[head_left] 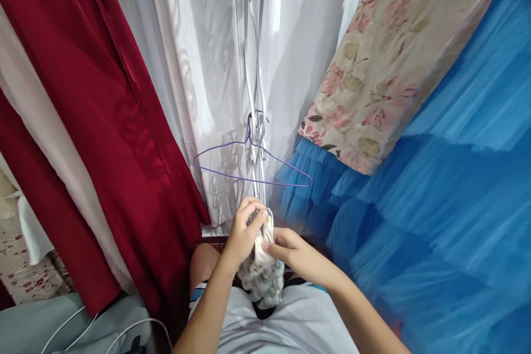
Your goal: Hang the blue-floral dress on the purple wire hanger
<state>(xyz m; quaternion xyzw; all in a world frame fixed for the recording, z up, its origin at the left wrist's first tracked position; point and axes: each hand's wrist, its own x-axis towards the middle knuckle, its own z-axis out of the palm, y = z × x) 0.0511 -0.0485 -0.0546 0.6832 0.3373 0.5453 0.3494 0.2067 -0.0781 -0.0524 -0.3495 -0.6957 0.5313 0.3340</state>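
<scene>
A bunched piece of light patterned cloth (pixel 262 282) hangs between my hands, its lower part over my lap. My left hand (pixel 246 227) pinches its upper end between thumb and fingers. Lower down on the other side, my right hand (pixel 284 246) grips the same cloth, with the thumb on top. Which kind of garment it is, I cannot tell from the folds. Just beyond my hands a purple wire hanger (pixel 253 181) hangs with nothing on it, hooked on a white metal stand (pixel 250 74).
Red fabric (pixel 124 138) hangs at left, a white curtain (pixel 207 66) behind the stand. On the right hang a floral cloth (pixel 373 66) and a blue ruffled tulle dress (pixel 448 193). A grey padded surface (pixel 37 321) with a white cable (pixel 141 321) lies at lower left.
</scene>
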